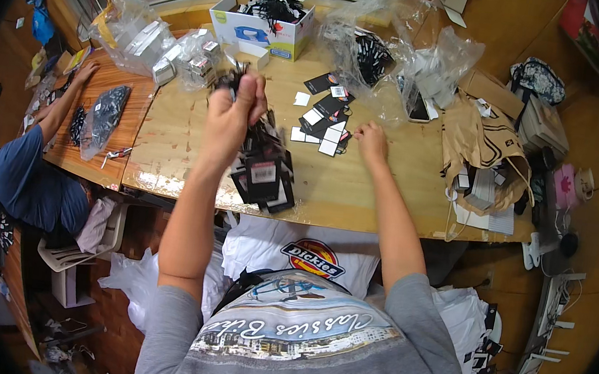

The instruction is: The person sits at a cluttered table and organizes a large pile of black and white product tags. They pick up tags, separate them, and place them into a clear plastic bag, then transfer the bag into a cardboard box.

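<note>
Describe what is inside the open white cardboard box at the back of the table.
The white cardboard box holds a tangled heap of black strings reaching above its rim. Whatever lies beneath the heap is hidden by it and by the box walls.

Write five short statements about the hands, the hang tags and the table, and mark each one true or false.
1. The left hand is raised and grips a bunch of black hang tags by their strings. True.
2. The right hand holds a pair of scissors. False: it rests on the wooden table beside loose tags, holding no tool.
3. An open white cardboard box stands at the far side of the table. True.
4. The loose tags are stacked inside a brown paper bag. False: they lie scattered on the tabletop.
5. Another person sits to the left. True.
</note>
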{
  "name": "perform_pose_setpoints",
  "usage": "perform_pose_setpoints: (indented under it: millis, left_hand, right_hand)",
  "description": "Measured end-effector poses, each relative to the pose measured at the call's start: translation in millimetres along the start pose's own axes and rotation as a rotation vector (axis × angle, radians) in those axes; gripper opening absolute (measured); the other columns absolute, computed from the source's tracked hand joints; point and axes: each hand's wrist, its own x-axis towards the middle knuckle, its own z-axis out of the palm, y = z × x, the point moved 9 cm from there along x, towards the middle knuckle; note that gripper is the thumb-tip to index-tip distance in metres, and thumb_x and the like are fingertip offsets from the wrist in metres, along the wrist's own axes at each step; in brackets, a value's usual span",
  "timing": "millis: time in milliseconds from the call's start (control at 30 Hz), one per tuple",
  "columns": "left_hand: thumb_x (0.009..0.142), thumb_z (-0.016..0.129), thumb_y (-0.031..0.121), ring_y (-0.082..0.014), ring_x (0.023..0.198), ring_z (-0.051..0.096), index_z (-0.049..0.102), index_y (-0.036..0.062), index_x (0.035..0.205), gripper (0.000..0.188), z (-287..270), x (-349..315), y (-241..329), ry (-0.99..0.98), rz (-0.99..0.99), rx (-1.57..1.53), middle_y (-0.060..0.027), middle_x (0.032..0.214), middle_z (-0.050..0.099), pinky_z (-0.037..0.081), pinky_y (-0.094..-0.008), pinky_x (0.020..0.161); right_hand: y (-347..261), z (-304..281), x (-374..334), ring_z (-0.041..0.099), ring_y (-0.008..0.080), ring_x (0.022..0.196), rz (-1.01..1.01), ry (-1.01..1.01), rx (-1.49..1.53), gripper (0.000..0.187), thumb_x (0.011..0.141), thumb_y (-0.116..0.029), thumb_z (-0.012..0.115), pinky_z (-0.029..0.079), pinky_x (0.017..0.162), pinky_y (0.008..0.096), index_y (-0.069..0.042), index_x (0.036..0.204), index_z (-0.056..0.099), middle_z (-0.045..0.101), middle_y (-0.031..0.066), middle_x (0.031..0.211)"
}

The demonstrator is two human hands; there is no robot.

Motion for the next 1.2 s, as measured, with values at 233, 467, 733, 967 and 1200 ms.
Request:
perform_pose_setpoints:
  millis: [233, 467, 733, 967, 1200]
  left_hand:
    - [0.086, 0.037, 0.031, -0.0079, 0.048, 0.036, 0.040, 0.0074, 0.070, 0.028, -11.7, 39.5, -11.8, -0.078, -0.023, 0.041, 0.0027, 0.051, 0.034, 0.031, -0.0214, 0.050]
    - [0.085, 0.039, 0.028, -0.0081, 0.052, 0.035, 0.039, 0.0094, 0.073, 0.022, -10.6, 43.7, -62.7, -0.036, -0.263, -0.454, 0.0028, 0.056, 0.033, 0.033, -0.0209, 0.052]
    - [0.084, 0.042, 0.029, -0.0065, 0.057, 0.039, 0.048, 0.0012, 0.085, 0.028, 6.2, 45.6, -61.0, -0.011, -0.160, -0.331, -0.0022, 0.069, 0.049, 0.030, -0.0184, 0.048]
    - [0.085, 0.039, 0.028, -0.0044, 0.050, 0.030, 0.043, 0.0069, 0.072, 0.025, -22.3, 30.6, -44.7, 0.076, -0.070, -0.296, 0.0042, 0.054, 0.033, 0.024, -0.0176, 0.046]
    - [0.085, 0.038, 0.028, -0.0042, 0.045, 0.026, 0.039, 0.0092, 0.071, 0.024, -43.5, 28.2, -39.7, 0.060, -0.065, -0.495, 0.0050, 0.051, 0.027, 0.026, -0.0182, 0.045]
  right_hand:
    - [-4.4, -17.4, 15.2, 0.054, 0.0229, 0.064, 0.056, -0.055, 0.299, 0.003, 0.071, -0.004, 0.049, 0.041, 0.059, 0.0319, -0.001, 0.071, 0.051, 0.055, 0.0128, 0.068]
    - [-156.0, -143.4, 12.6, 0.056, 0.0234, 0.060, -0.487, -0.076, 0.489, 0.007, 0.069, -0.002, 0.053, 0.043, 0.055, 0.0282, 0.001, 0.075, 0.054, 0.056, 0.0133, 0.064]
    - [-265.9, -157.4, 18.6, 0.055, 0.0126, 0.061, -0.726, -0.152, 0.454, 0.010, 0.071, -0.001, 0.049, 0.044, 0.057, 0.0245, 0.000, 0.080, 0.053, 0.057, 0.0078, 0.067]
    - [-214.8, -105.9, 61.7, 0.052, 0.0087, 0.053, -0.360, -0.184, 0.770, 0.012, 0.075, -0.010, 0.050, 0.042, 0.049, 0.0227, 0.001, 0.077, 0.054, 0.056, 0.0069, 0.061]
    - [-37.0, 6.0, 54.5, 0.053, 0.0267, 0.084, -0.062, -0.342, -0.074, 0.024, 0.073, -0.009, 0.044, 0.040, 0.073, 0.0346, -0.007, 0.093, 0.058, 0.056, 0.0138, 0.092]
